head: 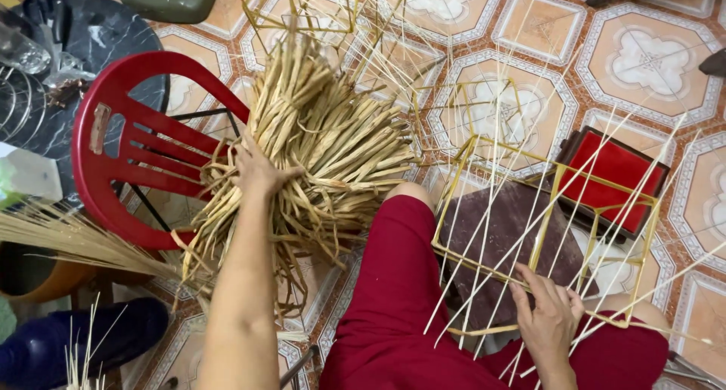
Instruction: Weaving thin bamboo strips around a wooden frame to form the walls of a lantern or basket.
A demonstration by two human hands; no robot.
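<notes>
Floor: patterned tile floor [650, 57] in orange and cream carries everything here; the person sits low on it, red-clothed legs running toward the bottom of the view.
Chair: a red plastic chair [113, 144] stands at the left, its seat holding the near edge of the fibre heap.
Fibre bundle: a thick bundle of dried flat straw strips [333, 133] lies across the chair and spills toward the knee, its long axis running from lower left to upper right.
Frame: a yellow cane frame [552, 224], box-shaped and open, rests on the right thigh and a dark brown board [499, 239]; thin pale splints [491, 208] stand up through it and fan out toward the top of the view.
Left hand: the left hand [257, 171] lies palm down on the left part of the bundle, fingers curled into the strips and closing on a few of them.
Right hand: the right hand [548, 318] pinches the frame's near bottom rail, fingers wrapped under the cane.
Key relation: the bundle lies directly under and beyond the left hand, well apart from the frame; the left hand is the nearer one, and the raised knee sits between bundle and frame.
Around: a red tray [616, 174] lies beyond the frame, a dark marbled round surface [113, 35] with metal ware at far left, loose pale reeds [60, 239] at the lower left.
</notes>
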